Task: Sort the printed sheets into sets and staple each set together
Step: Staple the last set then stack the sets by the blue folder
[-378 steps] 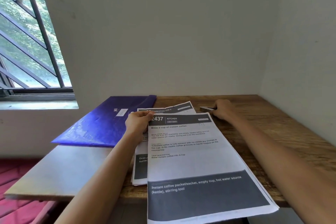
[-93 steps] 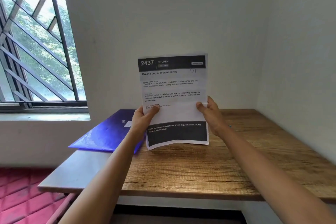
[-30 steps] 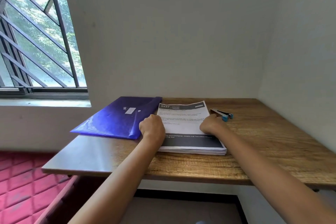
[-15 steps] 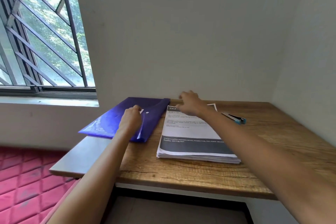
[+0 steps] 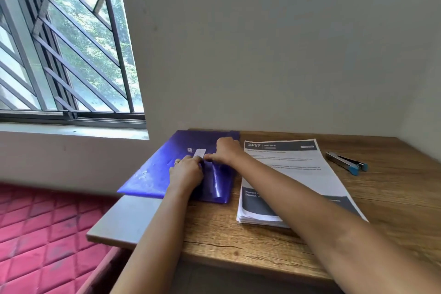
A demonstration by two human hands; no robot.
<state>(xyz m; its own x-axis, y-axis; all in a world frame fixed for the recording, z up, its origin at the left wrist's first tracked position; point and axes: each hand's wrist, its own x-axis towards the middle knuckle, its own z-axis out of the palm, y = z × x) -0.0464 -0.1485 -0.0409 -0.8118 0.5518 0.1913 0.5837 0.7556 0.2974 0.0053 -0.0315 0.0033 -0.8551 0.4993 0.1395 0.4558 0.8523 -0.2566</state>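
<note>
- On the blue folder, right at its flap, the fingers of the left hand are curled, with the tips tucked down beside a small white label.
- Across from it, the right hand has its fingers curled too, and thumb and forefinger tips almost meet the left hand's. Pinching the flap or only pressing on it? I cannot tell from this angle.
- One ring glints on the left hand.
- Just below the hands, a glossy ridge runs down the folder's right part to its near edge.
- The folder itself lies flat at the back left of the wooden counter. Its left side reaches past the wood and over a grey slab.
- Now the task's own pieces. The stack of printed sheets lies flat on the counter just beside the folder's right edge, with a top page headed "2437 KITCHEN". The right forearm crosses over its near left corner.
- Further right, apart from the stack, the stapler lies on the wood, silver with blue tips, and neither hand touches it.
- Out on the left, a barred window shows green leaves, with a red quilted surface down below.
</note>
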